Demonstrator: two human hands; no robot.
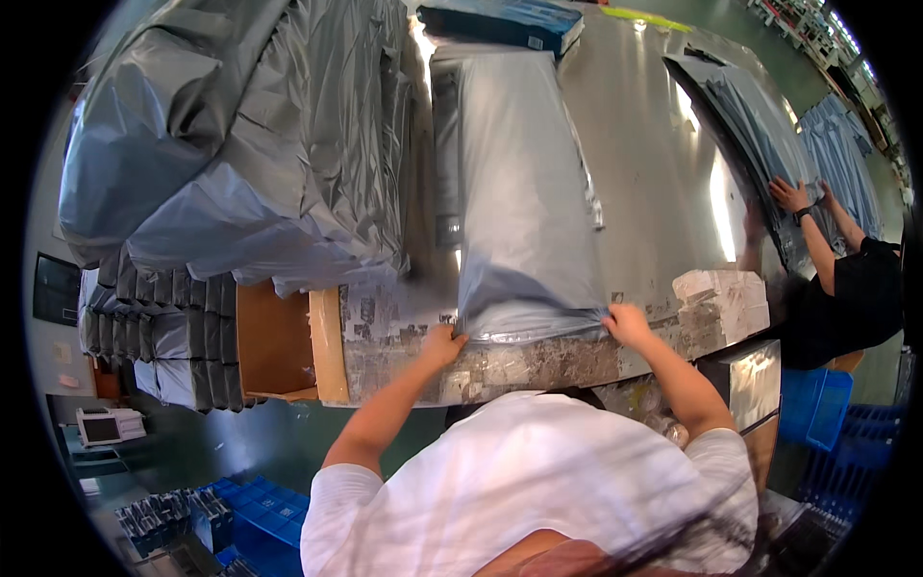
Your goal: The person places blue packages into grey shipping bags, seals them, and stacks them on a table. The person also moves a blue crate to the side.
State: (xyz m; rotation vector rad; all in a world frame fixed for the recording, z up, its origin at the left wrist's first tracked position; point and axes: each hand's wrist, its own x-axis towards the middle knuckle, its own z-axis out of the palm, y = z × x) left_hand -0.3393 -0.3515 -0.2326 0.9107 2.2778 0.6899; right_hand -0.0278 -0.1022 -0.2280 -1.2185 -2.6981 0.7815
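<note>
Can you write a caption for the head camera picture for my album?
Both hands, left and right, pinch the near corners of a grey bag on a shiny table.

The person wears a plain white T-shirt (519,481) with short sleeves that end above the elbows. Both forearms are bare, and the left hand (442,344) and right hand (627,324) carry no gloves. The shirt fills the lower middle of the frame.

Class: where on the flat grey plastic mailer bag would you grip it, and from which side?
Grip the grey mailer bag at its two near corners, from the table's near edge: it lies flat with that end overhanging, where the left hand and right hand pinch it.
</note>
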